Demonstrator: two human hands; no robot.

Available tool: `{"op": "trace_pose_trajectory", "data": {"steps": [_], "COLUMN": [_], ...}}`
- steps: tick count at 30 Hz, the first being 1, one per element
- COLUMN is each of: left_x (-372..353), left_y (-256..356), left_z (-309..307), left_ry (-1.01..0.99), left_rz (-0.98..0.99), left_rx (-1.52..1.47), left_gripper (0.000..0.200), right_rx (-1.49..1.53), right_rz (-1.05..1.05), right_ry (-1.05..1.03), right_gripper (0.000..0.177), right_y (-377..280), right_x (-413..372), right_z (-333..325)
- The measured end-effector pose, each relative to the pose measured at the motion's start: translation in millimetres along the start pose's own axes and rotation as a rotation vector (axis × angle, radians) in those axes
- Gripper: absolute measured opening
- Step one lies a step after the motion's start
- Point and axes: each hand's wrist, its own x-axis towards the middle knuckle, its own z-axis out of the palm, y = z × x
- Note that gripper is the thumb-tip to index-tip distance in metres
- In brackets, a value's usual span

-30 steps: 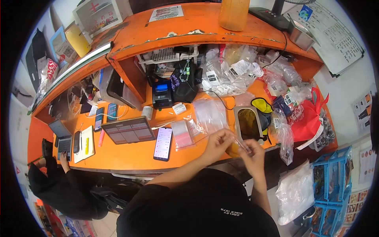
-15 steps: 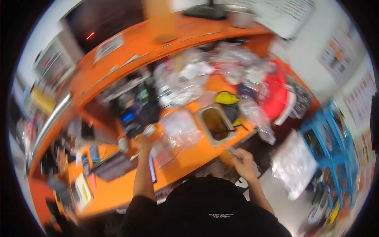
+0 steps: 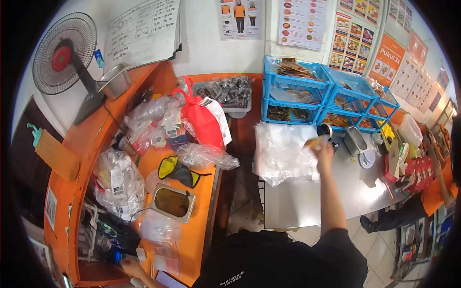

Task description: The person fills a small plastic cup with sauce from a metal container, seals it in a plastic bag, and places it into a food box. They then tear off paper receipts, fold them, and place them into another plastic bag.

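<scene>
My right hand [image 3: 324,150] is closed on a small orange-brown packet [image 3: 314,142], slightly blurred, above the right edge of a stack of clear plastic bags [image 3: 278,151] on the metal table. Low at the left, my left hand [image 3: 128,265] reaches over the orange counter, beside a small white tag [image 3: 140,254] and a dark bundle with a blue glint. Its fingers are too small and dim to read. On that counter are a metal container [image 3: 191,208] of brownish liquid, flat clear plastic packs [image 3: 161,228] and a yellow-and-grey pouch [image 3: 178,171].
Blue tray racks [image 3: 297,90] holding packets stand behind the bag stack. A metal tin [image 3: 355,140] and a small white scale [image 3: 367,159] lie farther right. A red bag [image 3: 204,120] sits on the counter's far end. Another person in orange [image 3: 434,199] stands at the right.
My view has swung right, bringing in the metal table and racks. My right hand has moved from beside the counter to over the plastic bags; my left stays at the counter.
</scene>
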Motion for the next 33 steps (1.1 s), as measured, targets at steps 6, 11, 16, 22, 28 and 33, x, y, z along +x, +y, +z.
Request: {"op": "trace_pose_trajectory", "data": {"steps": [6, 11, 16, 22, 28, 33], "left_x": [7.6, -24.7, -88.0, -115.0, -121.5, -121.3], "left_y": [106.2, 191.6, 295.5, 331.1, 320.7, 306.5], "left_z": [-26.6, -30.2, -35.5, -28.3, -29.7, -23.4], "left_ry": [0.273, 0.064, -0.725, -0.602, -0.444, -0.191], "left_rz": [-0.053, 0.102, -0.313, -0.242, -0.281, -0.105], "left_rx": [-0.585, -0.664, -1.316, -1.466, -1.416, -1.081], "left_gripper": [0.019, 0.028, 0.034, 0.029, 0.026, 0.032], "right_rx": [0.022, -0.21, -0.013, 0.177, 0.052, -0.035], "right_rz": [0.033, -0.019, 0.134, 0.632, 0.505, 0.454], "right_ry": [0.078, -0.402, -1.085, -1.421, -1.416, -1.495], "right_gripper": [0.013, 0.008, 0.011, 0.024, 0.012, 0.01], "right_y": [-5.7, 2.9, -14.8, -28.9, -12.8, -8.6], "right_x": [31.1, -74.5, -202.9, -282.0, -305.6, -308.7], "right_z": [17.4, 113.5, 193.1, 226.4, 232.4, 237.6]}}
